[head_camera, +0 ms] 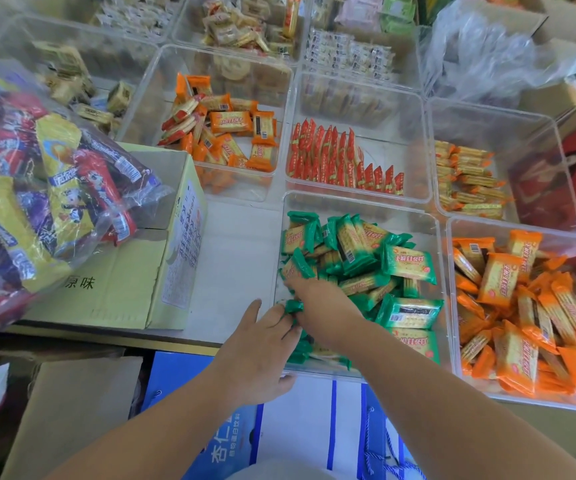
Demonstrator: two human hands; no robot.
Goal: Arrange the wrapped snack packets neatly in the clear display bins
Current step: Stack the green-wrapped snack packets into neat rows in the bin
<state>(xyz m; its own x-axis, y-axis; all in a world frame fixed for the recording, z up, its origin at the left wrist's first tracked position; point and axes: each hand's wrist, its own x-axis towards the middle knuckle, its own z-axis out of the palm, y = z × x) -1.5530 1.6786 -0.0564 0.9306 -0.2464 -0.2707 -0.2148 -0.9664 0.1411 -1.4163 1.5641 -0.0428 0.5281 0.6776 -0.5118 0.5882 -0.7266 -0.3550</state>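
Both my hands are down at the near-left corner of the clear bin (359,199) that holds the green packets (366,265). My left hand (262,348) straddles that corner: the thumb lies against the near wall, the index finger runs straight along the left wall, and the other fingers reach in among the wrappers. I cannot tell whether they clamp anything. My right hand (317,303) is inside the bin, back up, with its fingertips buried under a packet by the left wall, so I cannot tell its hold either.

The bin's near wall stands at the front edge of the white counter (234,258). To the left, a bare strip of counter separates the bin from a cardboard box (123,289), on which a clear bag of snacks (37,185) sits. On the right, the bin of orange packets (522,306) stands just beside mine. The bin with the row of red packets (331,157) stands just beyond the far wall. Inside my bin, the floor behind the pile is bare.

The green packets are flat rectangles lying jumbled, so their long axes point many ways. Two on the right lie face up with their long axes running left to right. Those at the far left tilt on edge.
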